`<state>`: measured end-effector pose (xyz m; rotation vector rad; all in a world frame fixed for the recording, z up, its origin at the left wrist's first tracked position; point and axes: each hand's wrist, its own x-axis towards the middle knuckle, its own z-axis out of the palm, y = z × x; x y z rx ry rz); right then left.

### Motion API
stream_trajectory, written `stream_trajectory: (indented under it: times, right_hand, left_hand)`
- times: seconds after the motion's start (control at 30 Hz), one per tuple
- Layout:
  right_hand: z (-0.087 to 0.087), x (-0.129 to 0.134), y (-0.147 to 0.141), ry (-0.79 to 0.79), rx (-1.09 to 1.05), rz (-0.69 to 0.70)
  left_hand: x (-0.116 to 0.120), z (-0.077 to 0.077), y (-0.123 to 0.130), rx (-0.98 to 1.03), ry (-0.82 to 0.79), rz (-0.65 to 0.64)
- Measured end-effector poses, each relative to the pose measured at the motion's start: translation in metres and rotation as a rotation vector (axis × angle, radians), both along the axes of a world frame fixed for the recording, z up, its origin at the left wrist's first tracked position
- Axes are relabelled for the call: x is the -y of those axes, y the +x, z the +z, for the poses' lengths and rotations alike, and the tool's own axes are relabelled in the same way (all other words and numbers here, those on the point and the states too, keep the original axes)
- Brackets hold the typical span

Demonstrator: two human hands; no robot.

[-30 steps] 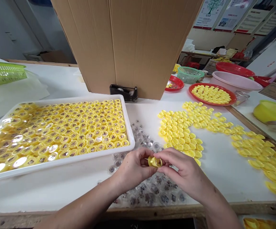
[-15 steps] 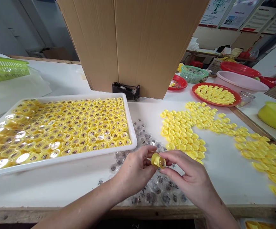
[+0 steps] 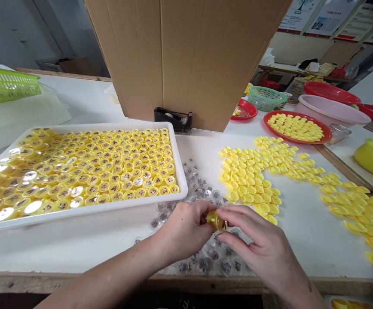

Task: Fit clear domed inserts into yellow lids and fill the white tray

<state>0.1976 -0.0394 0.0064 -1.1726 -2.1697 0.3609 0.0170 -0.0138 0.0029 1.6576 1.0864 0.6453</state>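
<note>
Yellow plastic cap (image 3: pixel 216 221) sits pinched between my left hand (image 3: pixel 183 231) and right hand (image 3: pixel 257 242), held together near the tabletop's front edge (image 3: pixel 86 278). Beneath them lie scattered clear round inserts (image 3: pixel 205 265), just beside the white tray (image 3: pixel 83 213) of filled caps; loose yellow caps (image 3: pixel 247 180) spread rightward.

My bare left hand (image 3: pixel 184 231) and bare right hand (image 3: pixel 257 240) have short fingernails. Both bare forearms reach back over the wooden table edge (image 3: pixel 206 283), and a small dark mark (image 3: pixel 309 286) sits on my right forearm (image 3: pixel 298 283) right at that edge.
</note>
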Motion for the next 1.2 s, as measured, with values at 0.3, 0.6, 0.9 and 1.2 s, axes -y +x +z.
stream_trajectory:
  times: [0.3,0.6,0.9,1.2]
  right_hand:
    - [0.000,0.006,-0.007,0.088,0.119,-0.002]
    - [-0.009,0.000,-0.012,0.093,0.069,-0.013]
    - [-0.036,0.004,-0.013,-0.357,-0.403,-0.162]
    - [-0.041,0.010,-0.022,-0.515,-0.713,-0.144]
  left_hand:
    - [-0.002,0.005,-0.001,-0.019,-0.066,-0.046]
    - [-0.004,-0.012,0.000,0.210,-0.249,0.020]
    - [0.004,-0.024,-0.012,0.194,-0.130,0.079]
    - [0.010,-0.028,-0.010,0.116,0.087,0.109]
